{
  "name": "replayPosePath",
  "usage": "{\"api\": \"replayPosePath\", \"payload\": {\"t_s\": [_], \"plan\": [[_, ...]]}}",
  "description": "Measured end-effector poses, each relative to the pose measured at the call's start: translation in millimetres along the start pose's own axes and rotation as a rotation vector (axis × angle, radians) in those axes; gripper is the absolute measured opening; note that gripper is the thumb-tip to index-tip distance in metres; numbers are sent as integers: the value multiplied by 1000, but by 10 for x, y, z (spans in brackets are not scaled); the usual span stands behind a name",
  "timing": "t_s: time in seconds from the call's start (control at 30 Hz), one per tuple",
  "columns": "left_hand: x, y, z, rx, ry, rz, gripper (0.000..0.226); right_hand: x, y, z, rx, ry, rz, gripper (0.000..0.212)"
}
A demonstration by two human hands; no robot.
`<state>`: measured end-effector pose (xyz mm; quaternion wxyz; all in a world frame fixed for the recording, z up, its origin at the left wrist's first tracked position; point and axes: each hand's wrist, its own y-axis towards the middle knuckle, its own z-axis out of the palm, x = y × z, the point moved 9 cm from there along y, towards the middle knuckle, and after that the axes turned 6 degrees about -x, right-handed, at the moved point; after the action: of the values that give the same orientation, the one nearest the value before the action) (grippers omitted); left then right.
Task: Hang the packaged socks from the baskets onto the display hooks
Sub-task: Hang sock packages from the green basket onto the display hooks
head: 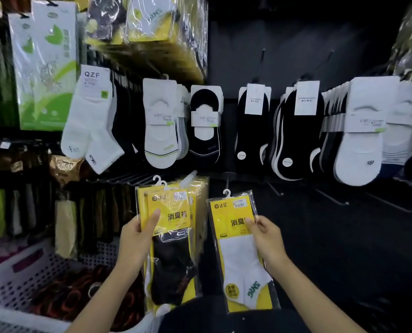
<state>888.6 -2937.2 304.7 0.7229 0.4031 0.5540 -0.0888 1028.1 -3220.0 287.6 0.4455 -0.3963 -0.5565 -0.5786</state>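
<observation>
Rows of hung socks (pixel 160 123) fill the back wall. White basket (pixel 20 272) sits low left w/ dark goods inside. Left hand (pixel 134 239), forearm angled up, grips a stack of yellow packs (pixel 173 236) upright, thumb across the front. Right hand (pixel 267 239) pinches a single pack (pixel 241 255) w/ a white sock by its right edge, upright, near the stack but not touching. Bare hooks (pixel 332 196) stick out to the right.

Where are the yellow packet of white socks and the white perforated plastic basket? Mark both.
Yellow packet of white socks (pixel 238 265): head view, on the white sock.
White perforated plastic basket (pixel 5 292): head view, on its side wall.
</observation>
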Motion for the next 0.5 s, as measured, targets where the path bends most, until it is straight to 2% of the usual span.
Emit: {"api": "replayPosePath", "payload": {"t_s": [0.07, 0.17, 0.2, 0.33, 0.5], "plan": [[-5, 5, -21, -9, 7, 0, 35, -114, 56, 59, -22, -1, 36, 28], [-40, -3, -34, -21, 19, 0, 43, -272, 150, 108, -81, 18, 124, 27], [-36, -1, -36, -21, 19, -9, 40, -302, 181, 121, -106, 31, 146, 25], [0, -8, -14, 12, -20, -20, 54, -423, 261, 82, -246, 85, 245, 14], [-27, -103, 118, 63, -42, -31, 25, -354, 196, -81, -438, 45, 194, 6]]}}
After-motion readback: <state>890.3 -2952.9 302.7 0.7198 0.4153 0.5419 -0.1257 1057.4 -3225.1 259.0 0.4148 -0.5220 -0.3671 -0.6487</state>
